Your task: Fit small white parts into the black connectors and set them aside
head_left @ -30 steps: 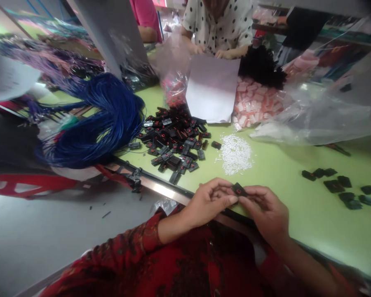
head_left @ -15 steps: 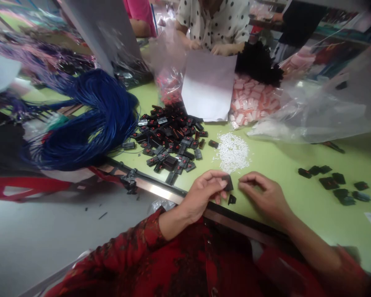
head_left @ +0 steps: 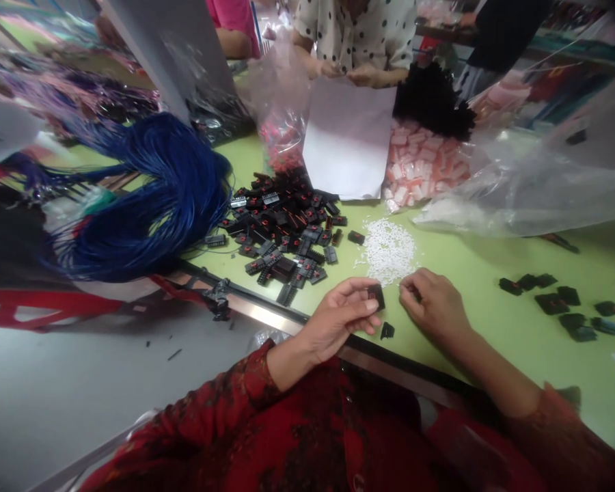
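Observation:
My left hand (head_left: 341,316) is closed on a black plastic connector housing (head_left: 376,296), gripped between thumb and fingers, with a small red mark on its face. Just right of it, my right hand (head_left: 435,301) has thumb and forefinger pinched together at the near edge of a pile of tiny white plastic pieces (head_left: 388,249). Whatever is between those fingertips is too small to make out. Below the held housing, a small black part (head_left: 387,331) lies on the green table (head_left: 471,266).
Many black connector housings (head_left: 287,232) are heaped left of centre, beside a bundle of blue wires (head_left: 169,198). Several black parts (head_left: 551,303) lie at right. Behind stand a paper sheet (head_left: 348,143), pink-white pieces (head_left: 425,164) and a plastic bag (head_left: 517,191). A co-worker (head_left: 353,41) sits opposite.
My right hand has moved slightly toward the white pieces, its fingers drawing closer together. In my left hand the connector housing has turned, so its red mark now shows.

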Action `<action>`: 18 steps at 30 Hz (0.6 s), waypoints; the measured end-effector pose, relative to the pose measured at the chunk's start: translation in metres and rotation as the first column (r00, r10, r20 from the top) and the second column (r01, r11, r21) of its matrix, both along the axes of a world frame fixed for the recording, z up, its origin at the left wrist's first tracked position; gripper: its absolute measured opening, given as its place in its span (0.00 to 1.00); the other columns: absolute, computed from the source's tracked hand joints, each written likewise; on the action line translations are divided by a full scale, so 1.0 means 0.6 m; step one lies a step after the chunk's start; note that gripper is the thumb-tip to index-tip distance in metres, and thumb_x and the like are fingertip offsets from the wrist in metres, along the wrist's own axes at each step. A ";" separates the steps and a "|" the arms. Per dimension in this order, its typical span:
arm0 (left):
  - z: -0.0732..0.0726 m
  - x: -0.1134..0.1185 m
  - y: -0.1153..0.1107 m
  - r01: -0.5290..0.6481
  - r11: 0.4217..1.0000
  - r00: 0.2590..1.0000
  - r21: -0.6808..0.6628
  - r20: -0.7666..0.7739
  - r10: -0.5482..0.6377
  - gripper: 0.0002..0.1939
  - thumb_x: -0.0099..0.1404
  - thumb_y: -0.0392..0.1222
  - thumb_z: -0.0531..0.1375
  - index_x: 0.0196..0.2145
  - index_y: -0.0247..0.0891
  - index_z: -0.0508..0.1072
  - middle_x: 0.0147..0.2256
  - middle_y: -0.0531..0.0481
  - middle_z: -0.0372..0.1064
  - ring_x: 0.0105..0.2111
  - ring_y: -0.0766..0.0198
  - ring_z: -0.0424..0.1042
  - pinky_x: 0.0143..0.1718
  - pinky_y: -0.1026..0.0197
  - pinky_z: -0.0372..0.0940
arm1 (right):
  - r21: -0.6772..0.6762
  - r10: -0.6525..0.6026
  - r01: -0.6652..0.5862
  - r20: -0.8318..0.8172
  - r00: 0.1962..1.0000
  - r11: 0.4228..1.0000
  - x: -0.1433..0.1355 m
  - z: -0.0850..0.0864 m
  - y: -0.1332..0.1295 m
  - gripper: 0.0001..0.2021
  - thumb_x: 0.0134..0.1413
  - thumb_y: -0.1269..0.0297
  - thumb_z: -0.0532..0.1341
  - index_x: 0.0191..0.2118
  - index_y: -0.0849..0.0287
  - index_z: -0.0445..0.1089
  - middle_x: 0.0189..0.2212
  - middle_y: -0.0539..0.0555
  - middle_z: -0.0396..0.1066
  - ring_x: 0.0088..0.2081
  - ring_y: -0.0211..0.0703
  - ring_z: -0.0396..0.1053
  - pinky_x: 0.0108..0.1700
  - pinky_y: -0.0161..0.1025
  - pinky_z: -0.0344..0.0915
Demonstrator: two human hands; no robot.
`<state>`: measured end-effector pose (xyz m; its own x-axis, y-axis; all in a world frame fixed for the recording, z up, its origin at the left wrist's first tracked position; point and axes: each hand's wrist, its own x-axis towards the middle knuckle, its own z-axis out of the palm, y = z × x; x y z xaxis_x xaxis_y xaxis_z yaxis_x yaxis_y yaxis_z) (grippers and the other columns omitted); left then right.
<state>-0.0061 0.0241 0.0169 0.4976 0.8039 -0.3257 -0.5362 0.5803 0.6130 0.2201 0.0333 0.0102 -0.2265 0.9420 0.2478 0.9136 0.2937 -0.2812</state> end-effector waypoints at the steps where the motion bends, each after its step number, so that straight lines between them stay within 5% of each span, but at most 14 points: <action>1: 0.002 0.000 -0.001 -0.004 1.000 1.000 0.005 0.005 0.004 0.22 0.54 0.38 0.75 0.45 0.35 0.76 0.30 0.55 0.72 0.24 0.72 0.74 0.27 0.69 0.69 | -0.006 -0.003 0.003 0.001 1.000 1.000 -0.001 0.001 0.002 0.07 0.59 0.67 0.57 0.30 0.55 0.67 0.27 0.53 0.70 0.29 0.44 0.63 0.34 0.42 0.57; 5: 0.006 0.002 -0.004 -0.002 0.999 1.000 0.043 0.024 0.001 0.21 0.55 0.38 0.75 0.45 0.35 0.77 0.30 0.55 0.73 0.23 0.73 0.72 0.28 0.68 0.68 | -0.175 -0.054 0.003 -0.285 0.957 0.985 -0.014 0.019 -0.007 0.06 0.59 0.65 0.58 0.30 0.55 0.67 0.27 0.52 0.69 0.28 0.43 0.64 0.33 0.41 0.60; 9: 0.003 0.002 -0.008 0.002 0.994 1.000 0.107 0.030 -0.006 0.20 0.56 0.39 0.74 0.46 0.35 0.77 0.31 0.54 0.73 0.25 0.72 0.73 0.30 0.67 0.68 | -0.381 -0.173 -0.108 -0.633 0.755 0.918 -0.038 0.057 -0.036 0.07 0.59 0.60 0.60 0.31 0.55 0.69 0.26 0.49 0.71 0.28 0.40 0.67 0.33 0.38 0.67; 13: -0.002 0.003 -0.011 0.001 0.989 1.000 0.149 0.011 -0.003 0.20 0.57 0.40 0.74 0.46 0.36 0.77 0.32 0.54 0.73 0.25 0.72 0.72 0.31 0.66 0.68 | -0.429 -0.217 -0.163 -0.705 0.675 0.888 -0.057 0.081 -0.055 0.07 0.57 0.62 0.61 0.29 0.55 0.69 0.25 0.49 0.72 0.28 0.39 0.68 0.34 0.37 0.68; 18: -0.011 0.003 -0.013 -0.021 0.975 1.000 0.222 0.001 0.022 0.21 0.58 0.41 0.74 0.48 0.36 0.77 0.33 0.53 0.72 0.26 0.73 0.72 0.31 0.67 0.68 | -0.448 -0.234 -0.139 -0.678 0.697 0.883 -0.062 0.082 -0.057 0.08 0.57 0.62 0.61 0.29 0.56 0.69 0.24 0.48 0.69 0.28 0.38 0.65 0.33 0.36 0.65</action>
